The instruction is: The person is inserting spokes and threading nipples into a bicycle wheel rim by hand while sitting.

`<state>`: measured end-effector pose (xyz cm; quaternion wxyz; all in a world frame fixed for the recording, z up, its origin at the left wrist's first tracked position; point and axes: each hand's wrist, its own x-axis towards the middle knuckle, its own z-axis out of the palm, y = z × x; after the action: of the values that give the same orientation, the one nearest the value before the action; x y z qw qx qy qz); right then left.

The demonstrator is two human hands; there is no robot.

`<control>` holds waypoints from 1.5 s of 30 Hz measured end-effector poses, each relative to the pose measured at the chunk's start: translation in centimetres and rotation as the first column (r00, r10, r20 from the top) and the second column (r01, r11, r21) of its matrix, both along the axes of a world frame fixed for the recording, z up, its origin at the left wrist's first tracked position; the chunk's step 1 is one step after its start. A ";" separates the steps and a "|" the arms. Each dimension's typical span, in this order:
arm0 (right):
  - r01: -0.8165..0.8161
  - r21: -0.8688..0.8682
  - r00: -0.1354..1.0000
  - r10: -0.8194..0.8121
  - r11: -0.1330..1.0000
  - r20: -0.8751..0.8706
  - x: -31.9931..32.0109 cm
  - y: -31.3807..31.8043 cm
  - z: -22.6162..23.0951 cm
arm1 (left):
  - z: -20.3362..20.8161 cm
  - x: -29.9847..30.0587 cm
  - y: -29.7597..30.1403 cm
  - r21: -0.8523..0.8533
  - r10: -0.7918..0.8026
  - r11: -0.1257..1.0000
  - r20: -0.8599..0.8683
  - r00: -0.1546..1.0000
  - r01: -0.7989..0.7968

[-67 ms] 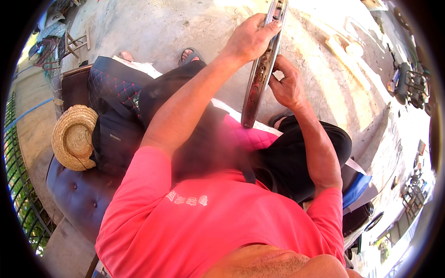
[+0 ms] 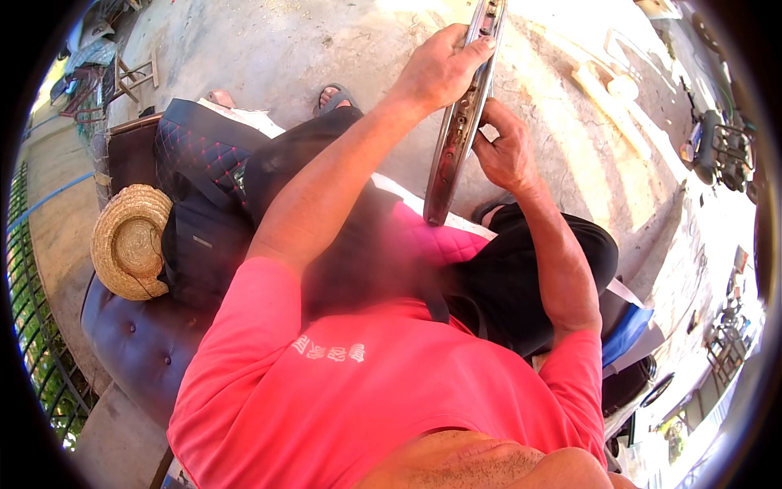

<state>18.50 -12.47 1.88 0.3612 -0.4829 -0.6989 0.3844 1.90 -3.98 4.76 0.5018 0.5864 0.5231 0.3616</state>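
A narrow, shiny metal wheel rim (image 2: 458, 130) with a row of holes and fittings along it is seen nearly edge-on in front of me. Its near end rests by my lap, over pink quilted cloth (image 2: 436, 232), and its far end runs out of view at the top. My left hand (image 2: 444, 69) is closed round its upper part, the thumb lying across the face. Lower down on the other side, my right hand (image 2: 507, 147) has its fingers curled in a pinch against the rim's edge. What sits between those fingertips is hidden.
A straw hat (image 2: 134, 242) lies at my left on a dark tufted seat (image 2: 147, 334). Quilted dark cloth (image 2: 195, 147) drapes beside my leg. Pale wooden pieces (image 2: 611, 106) lie on the concrete floor (image 2: 342, 41) at the right, with a dark machine (image 2: 725, 147) beyond.
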 end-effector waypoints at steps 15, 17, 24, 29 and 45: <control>0.254 -0.186 0.945 -0.285 0.949 -0.160 -0.1 3.0 0.2 | 0.2 0.7 -0.4 0.041 -0.041 0.999 0.158 0.987 0.035; 0.256 -0.213 0.937 -0.297 0.943 -0.184 0.0 3.4 -0.5 | 0.2 0.6 -0.5 -0.033 -0.059 0.997 0.158 0.986 0.065; 0.353 -0.055 0.927 -0.357 0.934 -0.113 -0.7 3.2 0.3 | -0.6 0.2 0.1 0.055 0.009 0.998 0.050 0.999 -0.012; 0.187 -0.025 0.974 -0.189 0.982 -0.127 -1.2 1.5 -0.1 | -0.4 -0.2 0.6 0.046 0.038 0.998 0.004 0.999 -0.038; 0.110 0.022 0.990 -0.108 0.994 -0.093 -0.8 1.8 -1.2 | 0.2 -0.3 0.4 -0.088 -0.015 0.996 0.074 0.997 0.021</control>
<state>17.68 -10.69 0.69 0.4198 -0.4972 -0.6595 0.3763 1.63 -3.54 5.00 0.5494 0.5546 0.5147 0.3546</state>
